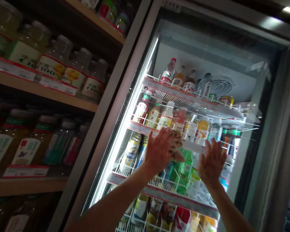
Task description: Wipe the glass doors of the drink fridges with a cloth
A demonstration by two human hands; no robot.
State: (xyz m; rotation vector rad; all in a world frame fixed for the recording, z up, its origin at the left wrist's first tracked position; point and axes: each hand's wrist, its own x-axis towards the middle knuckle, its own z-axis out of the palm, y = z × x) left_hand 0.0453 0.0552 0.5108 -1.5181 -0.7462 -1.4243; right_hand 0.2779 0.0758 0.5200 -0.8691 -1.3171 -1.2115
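My left hand (159, 146) is raised before a lit glass-front drinks fridge, palm toward the glass and fingers stretched. A crumpled, brown-spotted pale cloth (176, 143) is held under it and sticks out on its right side. Just how the fingers grip the cloth is hidden. To the right, my right hand (211, 161) is up with its fingers apart and holds nothing. Its palm faces the glass door (207, 42); whether it touches the pane I cannot tell. Behind the hands, a green bottle (185, 167) and a white-capped bottle (167, 114) stand on the fridge shelves.
Wooden shelves (38, 79) with several rows of bottled drinks stand to the left, price strips along their edges. A grey door frame (116, 106) separates them from the fridge. A lit strip (125, 129) runs down the fridge's left side. Dark framing (277, 129) borders the right.
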